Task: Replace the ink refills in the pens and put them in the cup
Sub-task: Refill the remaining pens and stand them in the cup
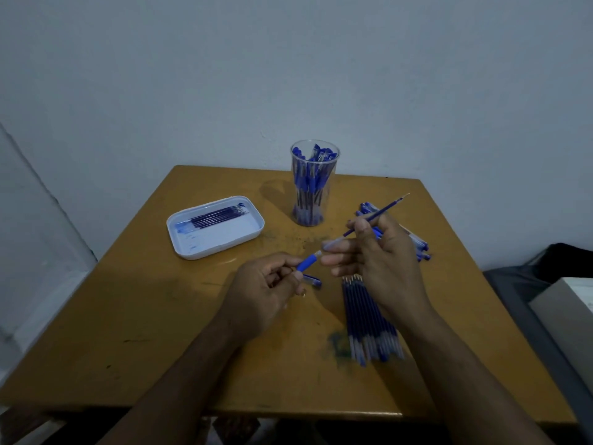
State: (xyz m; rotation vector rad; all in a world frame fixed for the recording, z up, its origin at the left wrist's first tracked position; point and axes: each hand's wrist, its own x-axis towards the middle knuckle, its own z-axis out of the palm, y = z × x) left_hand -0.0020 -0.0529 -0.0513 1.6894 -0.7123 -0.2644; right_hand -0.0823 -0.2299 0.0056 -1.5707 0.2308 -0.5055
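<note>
My left hand [266, 284] grips a pen barrel [308, 262] by its blue grip, open end pointing toward my right hand. My right hand [378, 255] pinches a thin blue ink refill [382, 211], its metal tip aimed up and to the right, its rear end close to the barrel's mouth. A blue pen cap [313, 280] and a small metal tip piece [303, 292] lie on the table under my left hand. A clear cup [313, 184] packed with several blue pens stands at the back centre.
A bundle of several refills [369, 319] lies under my right wrist. A pile of blue pens [417, 242] sits behind my right hand. A white tray [215, 227] with several refills is at the left. The wooden table [160, 332] stands against a wall.
</note>
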